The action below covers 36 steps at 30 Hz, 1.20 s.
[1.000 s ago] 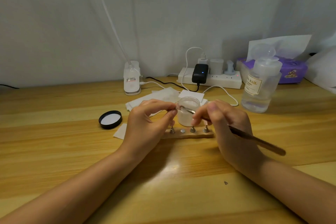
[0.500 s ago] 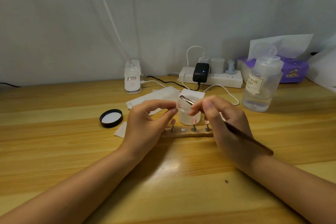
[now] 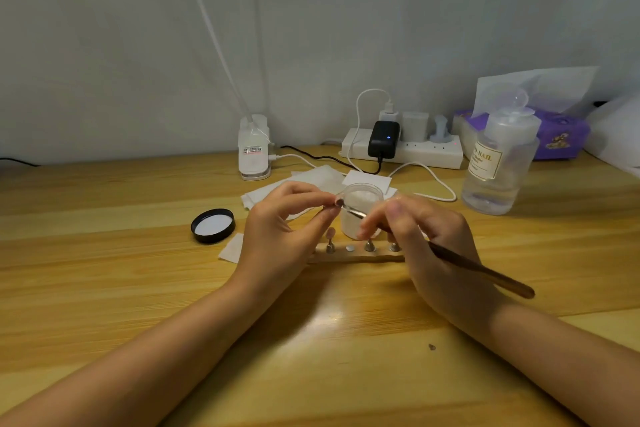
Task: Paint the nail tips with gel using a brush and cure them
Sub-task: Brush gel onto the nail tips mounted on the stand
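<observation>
head view is showing the left hand [image 3: 284, 229] pinching a small dark nail tip [image 3: 339, 202] between thumb and forefinger, lifted above the surface [image 3: 138, 288] and sitting just in front of the open jar [image 3: 362, 215]. the right hand [image 3: 433, 253] is gripping the brush [image 3: 478, 272] like a pen, fingers curled round its shaft, and the brush's long axis is running from lower right, where the wooden handle is sticking out past the wrist, up and to the left, where the metal collar and bristles are meeting the nail tip. so the nail tip is lying to the left of the right hand, right at the brush's end, and the two appear to be touching, though the spot is too small to be sure. below them the wooden holder [image 3: 356, 255] is carrying one more pale tip on its left peg, near the left hand's knuckles. the next stroke is probably needing a short pull along that same slanted line.
</observation>
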Each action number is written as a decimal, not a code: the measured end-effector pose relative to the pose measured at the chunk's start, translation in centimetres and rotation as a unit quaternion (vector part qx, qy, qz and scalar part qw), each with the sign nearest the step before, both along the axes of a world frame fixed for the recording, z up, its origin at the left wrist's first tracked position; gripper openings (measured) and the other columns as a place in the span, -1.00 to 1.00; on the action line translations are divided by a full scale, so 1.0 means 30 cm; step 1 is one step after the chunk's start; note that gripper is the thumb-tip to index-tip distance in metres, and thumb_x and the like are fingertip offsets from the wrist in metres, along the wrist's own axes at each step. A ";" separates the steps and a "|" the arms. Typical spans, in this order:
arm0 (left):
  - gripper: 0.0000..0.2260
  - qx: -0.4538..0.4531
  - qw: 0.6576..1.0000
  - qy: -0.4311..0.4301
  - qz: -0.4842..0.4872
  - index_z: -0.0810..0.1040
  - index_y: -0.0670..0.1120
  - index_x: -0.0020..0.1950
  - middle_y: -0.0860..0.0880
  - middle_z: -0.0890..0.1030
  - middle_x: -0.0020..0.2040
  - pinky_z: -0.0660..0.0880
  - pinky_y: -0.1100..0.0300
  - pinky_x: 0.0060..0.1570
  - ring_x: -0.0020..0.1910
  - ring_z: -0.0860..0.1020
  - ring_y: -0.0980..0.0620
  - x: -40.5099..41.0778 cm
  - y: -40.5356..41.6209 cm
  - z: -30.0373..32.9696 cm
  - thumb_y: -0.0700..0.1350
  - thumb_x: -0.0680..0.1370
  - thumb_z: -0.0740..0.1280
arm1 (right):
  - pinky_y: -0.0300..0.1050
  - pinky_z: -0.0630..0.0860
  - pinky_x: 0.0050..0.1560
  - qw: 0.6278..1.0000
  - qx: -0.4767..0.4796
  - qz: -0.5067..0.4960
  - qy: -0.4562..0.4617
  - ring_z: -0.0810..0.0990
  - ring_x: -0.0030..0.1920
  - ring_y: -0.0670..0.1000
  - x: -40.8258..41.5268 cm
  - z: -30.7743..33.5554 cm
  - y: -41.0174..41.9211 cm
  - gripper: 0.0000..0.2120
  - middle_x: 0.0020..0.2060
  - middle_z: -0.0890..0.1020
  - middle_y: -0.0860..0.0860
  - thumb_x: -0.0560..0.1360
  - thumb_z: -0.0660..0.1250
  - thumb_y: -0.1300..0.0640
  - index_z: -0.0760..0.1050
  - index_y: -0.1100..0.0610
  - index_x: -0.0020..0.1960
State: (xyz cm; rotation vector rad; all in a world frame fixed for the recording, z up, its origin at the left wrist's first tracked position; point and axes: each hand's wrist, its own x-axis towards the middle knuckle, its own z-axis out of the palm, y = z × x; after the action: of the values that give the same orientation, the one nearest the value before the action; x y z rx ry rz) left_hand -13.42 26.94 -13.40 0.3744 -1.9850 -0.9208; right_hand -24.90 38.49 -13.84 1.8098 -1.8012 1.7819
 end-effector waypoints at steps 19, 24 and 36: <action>-0.82 0.058 0.998 0.011 -0.021 0.62 0.00 -0.06 0.12 0.63 -0.08 0.47 0.49 -0.25 -0.02 0.57 0.22 0.001 0.006 -0.003 -0.26 0.45 0.38 | -0.20 0.48 -0.18 0.997 -0.031 -0.001 -0.071 0.57 -0.31 -0.09 -0.006 -0.005 0.003 -0.58 -0.44 0.58 0.03 0.51 0.03 -0.03 0.53 0.12 -0.32; -0.79 0.037 0.999 -0.003 -0.030 0.58 0.08 -0.04 0.13 0.62 -0.08 0.55 0.30 -0.14 -0.01 0.58 0.12 -0.002 0.003 -0.006 -0.24 0.47 0.36 | -0.37 0.42 -0.23 1.000 -0.014 -0.022 -0.013 0.55 -0.17 -0.15 0.004 0.010 -0.006 -0.72 -0.26 0.58 -0.15 0.50 0.03 -0.03 0.49 -0.05 -0.19; -0.73 -0.039 0.999 -0.024 -0.002 0.56 0.04 0.00 0.17 0.59 -0.09 0.46 0.30 0.00 0.00 0.55 0.10 -0.008 -0.007 -0.014 -0.33 0.49 0.32 | -0.47 0.36 -0.23 1.000 -0.003 -0.012 -0.015 0.52 -0.17 -0.25 0.004 0.011 -0.004 -0.70 -0.25 0.56 -0.19 0.50 0.01 -0.04 0.50 -0.01 -0.16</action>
State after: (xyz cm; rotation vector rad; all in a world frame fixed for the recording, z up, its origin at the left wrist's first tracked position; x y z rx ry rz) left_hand -13.65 26.73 -13.83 0.3500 -2.0593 -0.8415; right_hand -24.77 38.36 -13.52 1.7604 -1.8193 1.8136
